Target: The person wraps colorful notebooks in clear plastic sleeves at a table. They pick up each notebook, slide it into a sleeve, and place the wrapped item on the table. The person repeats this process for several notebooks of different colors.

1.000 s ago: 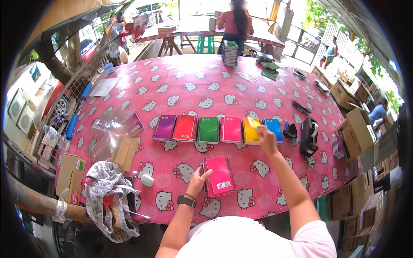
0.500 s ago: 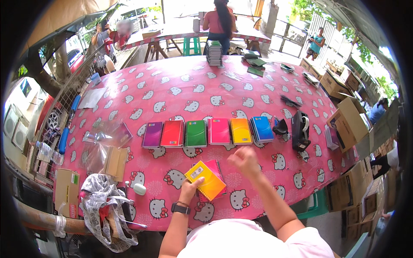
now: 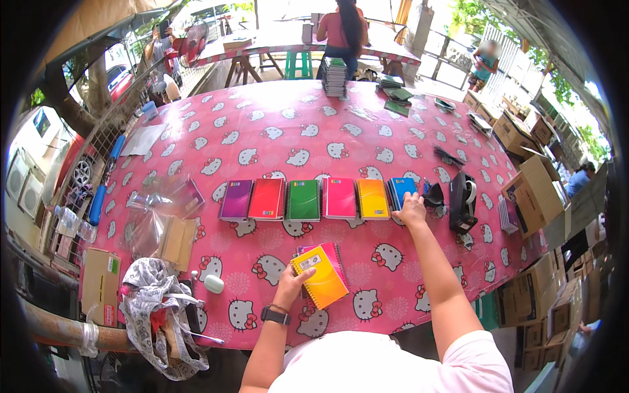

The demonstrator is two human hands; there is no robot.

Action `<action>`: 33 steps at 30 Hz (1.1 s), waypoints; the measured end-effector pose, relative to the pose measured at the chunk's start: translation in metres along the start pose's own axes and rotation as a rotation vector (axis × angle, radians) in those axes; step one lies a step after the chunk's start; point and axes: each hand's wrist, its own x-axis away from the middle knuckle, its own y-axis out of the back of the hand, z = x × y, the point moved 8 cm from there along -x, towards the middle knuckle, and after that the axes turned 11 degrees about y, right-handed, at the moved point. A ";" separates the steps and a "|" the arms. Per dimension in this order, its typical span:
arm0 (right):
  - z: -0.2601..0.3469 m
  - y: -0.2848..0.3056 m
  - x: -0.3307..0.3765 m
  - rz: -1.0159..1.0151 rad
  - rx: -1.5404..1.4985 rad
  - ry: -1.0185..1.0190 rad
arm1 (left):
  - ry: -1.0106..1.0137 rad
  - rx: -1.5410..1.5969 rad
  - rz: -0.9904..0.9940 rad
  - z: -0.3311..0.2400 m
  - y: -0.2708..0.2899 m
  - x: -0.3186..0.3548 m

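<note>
My left hand [image 3: 292,285] grips a small fanned stack of spiral notebooks, thumb on top. A yellow notebook [image 3: 324,283] lies uppermost, with a pink notebook [image 3: 338,257] sticking out beneath it. My right hand [image 3: 411,209] is at the near edge of the blue notebook [image 3: 400,188], its fingers closed over the lower right corner. That blue one ends a row of notebook piles on the table: purple [image 3: 236,198], red [image 3: 266,196], green [image 3: 303,200], pink [image 3: 339,196] and yellow [image 3: 373,198], going left to right.
Right of the row stands a black tape dispenser [image 3: 463,203]. Clear plastic bags [image 3: 147,226], a white earbud case [image 3: 213,283] and a patterned cloth bag [image 3: 154,314] lie left. Cardboard boxes [image 3: 532,196] line the right side. A notebook stack [image 3: 335,78] stands at the far edge; people are beyond.
My right hand has moved forward and right, from above the table to the blue notebook. My left hand still holds its stack, now shifted slightly right.
</note>
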 end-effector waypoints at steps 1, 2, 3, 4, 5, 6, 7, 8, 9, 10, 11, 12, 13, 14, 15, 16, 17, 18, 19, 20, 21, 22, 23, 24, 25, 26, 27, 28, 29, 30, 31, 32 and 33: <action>0.007 0.004 0.000 0.033 0.037 0.007 | 0.004 0.015 0.003 0.000 0.001 0.000; 0.007 0.006 -0.001 0.015 0.068 0.041 | 0.007 0.030 0.012 0.000 0.000 0.000; 0.003 0.004 -0.005 0.057 0.040 0.062 | 0.010 0.045 0.021 0.001 -0.001 0.000; -0.002 0.003 -0.010 0.099 0.012 0.082 | 0.004 0.030 0.020 0.000 -0.002 -0.002; -0.009 0.001 -0.013 0.144 -0.016 0.100 | 0.001 0.014 0.019 0.000 -0.004 -0.003; -0.013 0.008 -0.016 0.096 -0.045 0.110 | -0.007 -0.002 0.014 0.000 -0.004 -0.004; -0.022 0.015 -0.018 0.055 -0.066 0.071 | -0.006 0.000 0.014 0.001 -0.004 -0.004; -0.033 0.033 -0.015 -0.034 -0.077 -0.030 | -0.005 0.001 0.017 0.002 -0.005 -0.006; -0.037 0.052 -0.012 -0.120 -0.091 -0.120 | -0.006 0.005 0.009 0.002 -0.003 -0.006; -0.038 0.072 -0.004 -0.220 -0.203 -0.093 | -0.010 0.007 0.003 0.002 -0.002 -0.005; -0.043 0.087 0.006 -0.321 -0.313 -0.068 | -0.015 0.010 0.001 0.002 -0.003 -0.005; -0.042 0.097 0.016 -0.421 -0.456 0.007 | -0.012 0.009 0.004 0.004 -0.005 -0.005; -0.031 0.099 0.017 -0.328 -0.516 0.137 | -0.021 -0.012 0.005 0.004 -0.005 -0.007; 0.003 0.114 0.027 -0.225 -0.587 0.278 | -0.029 -0.032 -0.013 0.006 0.001 -0.008; 0.039 0.124 0.038 -0.122 -0.657 0.417 | -0.037 -0.056 -0.030 0.008 0.006 -0.006; 0.078 0.128 0.050 -0.040 -0.611 0.626 | -0.033 -0.056 -0.039 0.007 0.008 -0.003; 0.115 0.132 0.067 0.037 -0.555 0.820 | -0.027 -0.059 -0.033 0.005 0.006 -0.003; 0.155 0.134 0.088 0.101 -0.477 0.944 | -0.027 -0.063 -0.042 0.003 0.008 -0.002; 0.184 0.131 0.105 0.103 -0.355 1.060 | -0.001 0.006 -0.013 0.003 0.003 -0.005; 0.214 0.126 0.122 0.096 -0.250 1.187 | 0.022 0.074 0.000 0.005 0.004 -0.009; 0.232 0.112 0.138 -0.015 -0.168 1.244 | 0.043 0.141 0.010 0.005 0.004 -0.011; 0.237 0.095 0.140 -0.043 -0.239 1.179 | 0.066 0.182 0.040 0.005 0.003 -0.010; 0.240 0.081 0.142 -0.069 -0.308 1.121 | 0.085 0.230 0.065 0.006 0.001 -0.008; 0.235 0.077 0.144 -0.124 -0.381 1.026 | 0.100 0.284 0.087 0.005 0.001 -0.008; 0.222 0.072 0.146 -0.173 -0.453 0.933 | 0.058 0.187 0.069 -0.003 -0.001 -0.004; 0.206 0.066 0.148 -0.217 -0.517 0.834 | 0.021 0.093 0.057 -0.011 -0.009 0.003; 0.189 0.046 0.150 -0.168 -0.648 0.694 | -0.012 0.004 0.040 -0.014 -0.014 0.008; 0.173 0.025 0.153 -0.113 -0.769 0.547 | -0.015 0.013 0.017 0.001 -0.008 0.000; 0.159 0.010 0.158 -0.056 -0.890 0.387 | -0.019 0.002 -0.017 0.000 -0.010 0.002; 0.154 -0.003 0.164 0.012 -1.007 0.328 | -0.022 -0.009 -0.049 -0.002 -0.012 0.004; 0.150 -0.015 0.169 0.079 -1.120 0.264 | -0.025 -0.021 -0.078 -0.004 -0.014 0.006; 0.151 -0.017 0.172 0.145 -1.239 0.197 | -0.091 -0.010 -0.035 -0.013 -0.020 0.012; 0.154 -0.010 0.172 0.177 -1.416 0.217 | -0.157 0.001 0.011 -0.022 -0.027 0.020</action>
